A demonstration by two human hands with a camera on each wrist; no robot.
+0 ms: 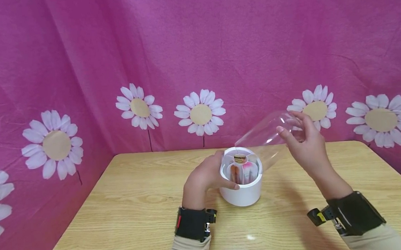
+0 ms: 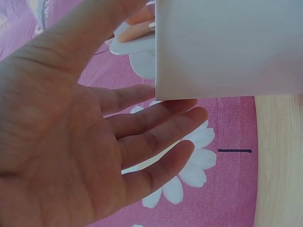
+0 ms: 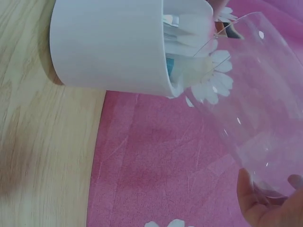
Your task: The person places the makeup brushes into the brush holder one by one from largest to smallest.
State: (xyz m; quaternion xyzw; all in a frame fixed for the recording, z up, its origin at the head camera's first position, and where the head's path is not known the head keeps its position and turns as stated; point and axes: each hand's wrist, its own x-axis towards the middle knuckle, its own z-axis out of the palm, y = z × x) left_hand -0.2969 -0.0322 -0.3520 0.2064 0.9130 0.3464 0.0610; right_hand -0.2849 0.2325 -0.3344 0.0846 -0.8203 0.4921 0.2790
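Note:
A round white makeup brush holder [image 1: 241, 196] stands upright on the table, divided inside into sections. Brushes [image 1: 249, 171] with pale and pink-tipped bristles show in it, and a brown-bristled brush [image 2: 136, 33] appears in the left wrist view. My left hand [image 1: 205, 174] holds the holder's left side, thumb across the front of the rim and fingers along the far side. Over to the right, my right hand [image 1: 307, 146] grips the rounded closed end of a clear plastic cover [image 1: 267, 140]. That cover leans, its open end down at the holder's right rim [image 3: 176, 90].
The light wood table [image 1: 150, 207] reaches back to a magenta cloth [image 1: 237, 51] printed with large white daisies. The cloth also hangs along the left side. Each wrist wears a black strap [image 1: 192, 223] with a small camera.

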